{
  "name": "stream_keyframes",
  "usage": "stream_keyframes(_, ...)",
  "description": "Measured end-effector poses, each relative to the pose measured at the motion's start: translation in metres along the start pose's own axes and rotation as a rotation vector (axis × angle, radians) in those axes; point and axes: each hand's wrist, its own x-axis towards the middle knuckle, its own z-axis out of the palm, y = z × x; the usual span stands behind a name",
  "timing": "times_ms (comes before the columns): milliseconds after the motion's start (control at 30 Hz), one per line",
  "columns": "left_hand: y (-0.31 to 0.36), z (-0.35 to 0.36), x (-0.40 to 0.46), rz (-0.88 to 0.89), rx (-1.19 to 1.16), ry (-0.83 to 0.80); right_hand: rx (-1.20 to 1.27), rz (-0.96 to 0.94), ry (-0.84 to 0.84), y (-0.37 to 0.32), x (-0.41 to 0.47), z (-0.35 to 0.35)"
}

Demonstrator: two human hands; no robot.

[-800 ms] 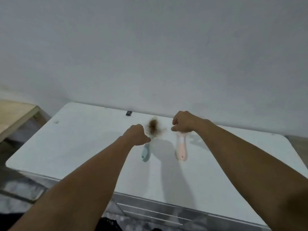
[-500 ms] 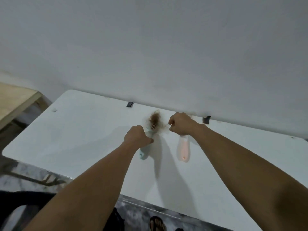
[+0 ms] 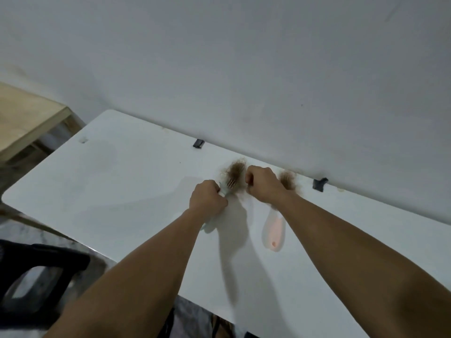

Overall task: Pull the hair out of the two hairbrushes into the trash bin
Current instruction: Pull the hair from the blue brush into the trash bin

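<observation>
Two hairbrushes lie side by side on the white rectangular table (image 3: 102,181), heads toward the far wall, handles toward the near edge, which puts both clogged heads within one short reach. The pale blue plastic hairbrush (image 3: 225,191) is on the left, its metal pins showing under a tuft of light brown hair (image 3: 234,171). The left hand (image 3: 207,200) is curled into a fist around its neck, seemingly to pin the brush down so it will not slide when the hair is tugged. The right hand (image 3: 262,185), also closed with fingers tucked, sits just beside that tuft; whether it already pinches any strands I cannot tell.

To the right, the pink and white plastic hairbrush (image 3: 273,231) rests flat and untouched, its handle emerging near the right forearm, its head partly hidden behind the wrist, with a second brown hair clump (image 3: 288,182) visible at the far side. Both brushes look full, so the work seems barely begun. No trash bin is in view; a dark plastic chair (image 3: 36,284) stands near left, below the table.
</observation>
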Motion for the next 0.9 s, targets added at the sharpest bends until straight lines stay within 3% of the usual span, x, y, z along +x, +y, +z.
stream_keyframes(267, -0.002, -0.011, -0.001, -0.007, -0.173, -0.014, 0.262, -0.054, 0.121, -0.017, 0.015, -0.01)
stream_keyframes(567, -0.007, -0.048, -0.023, -0.118, -0.518, -0.044, 0.165, -0.106, 0.162, -0.038, 0.022, -0.018)
stream_keyframes(900, -0.058, -0.081, -0.077, -0.13, -0.3, 0.054, 0.304, -0.011, -0.231, -0.094, -0.013, -0.007)
